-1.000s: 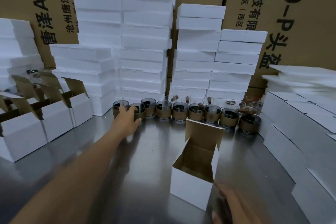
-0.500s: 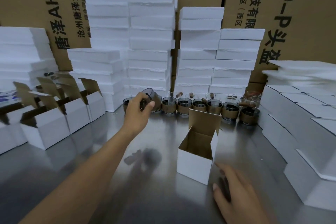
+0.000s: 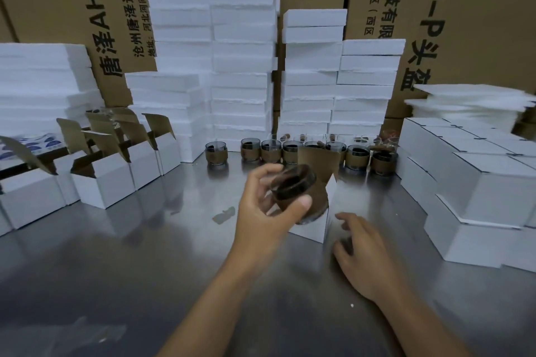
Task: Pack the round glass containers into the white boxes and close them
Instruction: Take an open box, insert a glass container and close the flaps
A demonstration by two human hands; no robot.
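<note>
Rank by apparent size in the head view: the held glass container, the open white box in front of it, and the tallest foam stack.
1. Tallest foam stack, largest.
2. Open white box, partly hidden by the left hand.
3. Held glass container, smallest, though nearest the camera.

glass container [image 3: 295, 193]: tilted, held above open white box [image 3: 336, 200] | contents unclear

one glass container [image 3: 293, 187] in hand, eight glass containers in the front row [image 3: 216, 153], one open white box [image 3: 320, 206] at centre, two hands [image 3: 268, 213]

White boxes [image 3: 104, 188] with brown insides; dark glass containers [image 3: 293, 187] banded brown.
</note>
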